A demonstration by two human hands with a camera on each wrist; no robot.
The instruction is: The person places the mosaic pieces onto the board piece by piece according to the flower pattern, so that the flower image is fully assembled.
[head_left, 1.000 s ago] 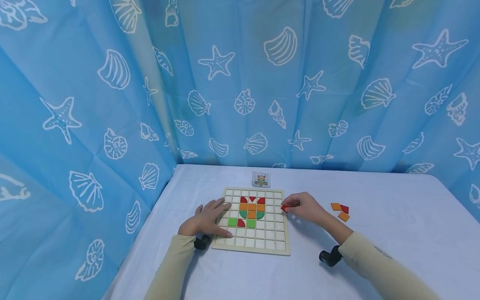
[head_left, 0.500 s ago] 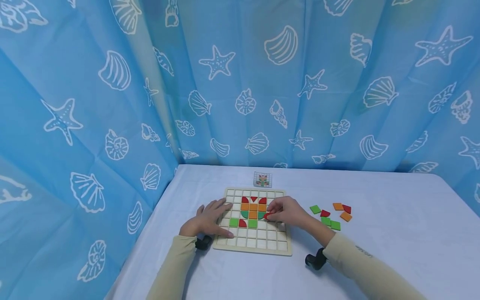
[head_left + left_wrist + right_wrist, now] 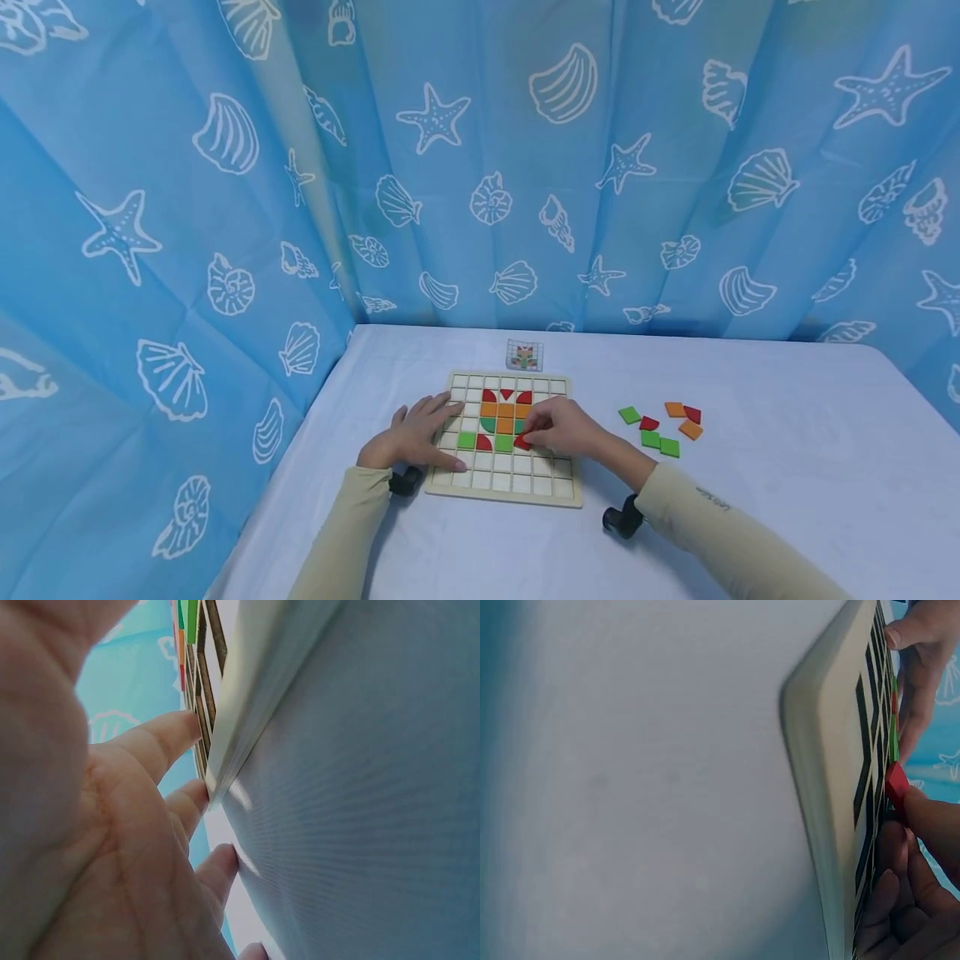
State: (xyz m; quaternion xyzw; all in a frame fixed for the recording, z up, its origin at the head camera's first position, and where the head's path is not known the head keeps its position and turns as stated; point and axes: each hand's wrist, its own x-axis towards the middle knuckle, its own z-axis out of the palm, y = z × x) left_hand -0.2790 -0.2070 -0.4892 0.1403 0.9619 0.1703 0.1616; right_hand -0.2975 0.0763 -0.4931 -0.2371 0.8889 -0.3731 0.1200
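A pale gridded board lies on the white table, bearing red, orange and green tiles in its middle cells. My right hand pinches a red quarter-round tile at the cell just right of a light green square tile. In the right wrist view that red tile stands tilted between thumb and fingers, right at the grid. My left hand rests with fingers spread on the board's left side. Seen from the left wrist, its fingertips touch the board's edge and the table beside it.
Right of the board lie loose tiles: green squares, a red piece, orange squares and another red piece. A small card with a coloured pattern lies behind the board. A blue shell-print curtain hangs behind the table.
My right hand has carried the red tile leftward from the board's right edge to the cell beside the green square. The left hand has stayed in place.
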